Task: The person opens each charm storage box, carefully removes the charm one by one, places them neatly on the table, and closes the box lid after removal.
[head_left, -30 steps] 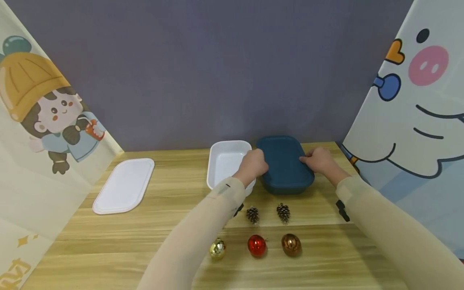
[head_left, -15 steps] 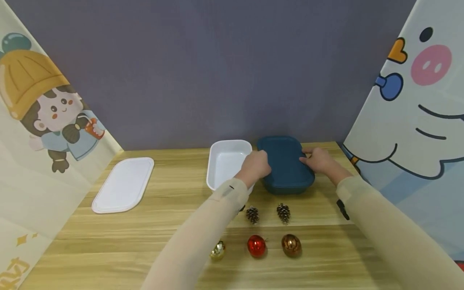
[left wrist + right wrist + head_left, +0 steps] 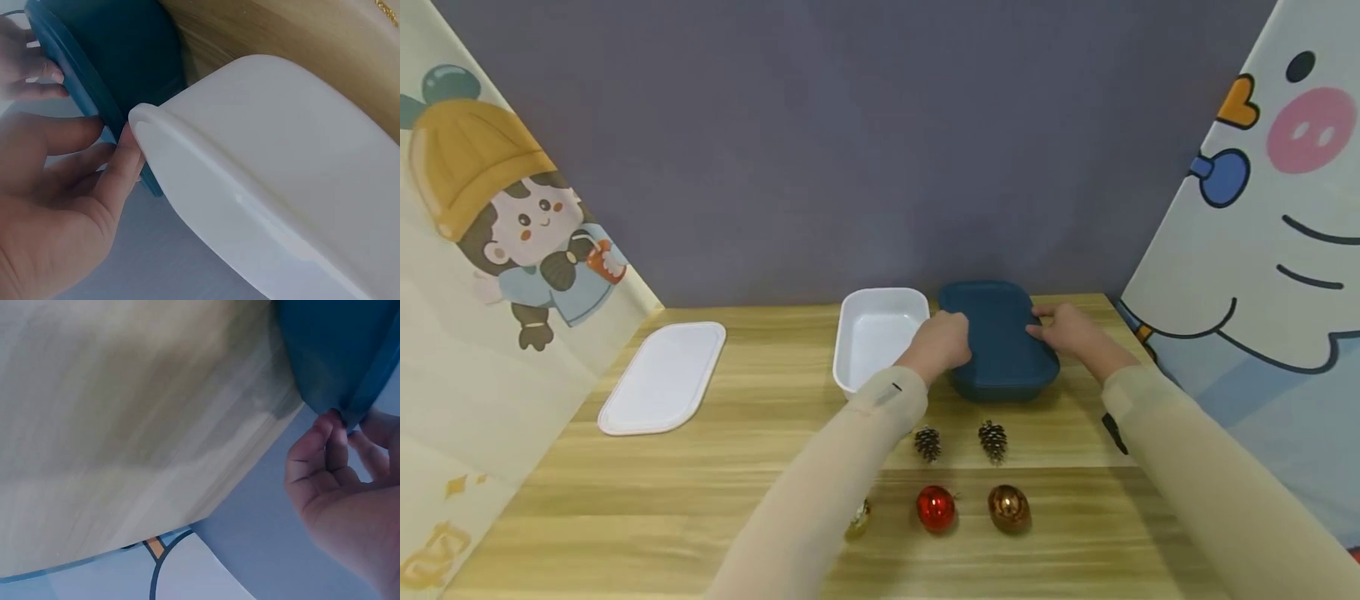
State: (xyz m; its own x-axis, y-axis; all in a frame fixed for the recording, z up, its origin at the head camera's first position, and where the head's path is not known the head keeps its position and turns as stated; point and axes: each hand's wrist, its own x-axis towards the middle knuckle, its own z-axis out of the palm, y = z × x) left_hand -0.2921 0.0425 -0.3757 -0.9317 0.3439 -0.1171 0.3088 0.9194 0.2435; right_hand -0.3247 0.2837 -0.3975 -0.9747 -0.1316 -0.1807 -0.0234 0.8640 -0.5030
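Observation:
A dark blue lid (image 3: 997, 329) lies on a dark blue box (image 3: 1004, 392) at the back right in the head view. My left hand (image 3: 942, 342) pinches the lid's left edge, thumb and fingers on either side of the rim in the left wrist view. On the opposite edge, my right hand (image 3: 1071, 335) pinches the rim with thumb and fingertips (image 3: 334, 422). Beside the left hand stands a white box (image 3: 874, 337) without a lid, its rim very near the left fingers (image 3: 119, 178). The left hand and forearm cover part of it.
A white lid (image 3: 664, 379) lies flat on the left of the wooden table (image 3: 760, 400). In front of the boxes are two pine cones (image 3: 927, 444), a red bauble (image 3: 936, 508), a brown bauble (image 3: 1009, 508) and a partly hidden gold bauble (image 3: 859, 520). A grey wall (image 3: 850, 150) rises behind.
The head view has shifted slightly, so everything appears a little further right. Both hands stay at the dark blue lid's edges; the left forearm now covers more of the gold bauble.

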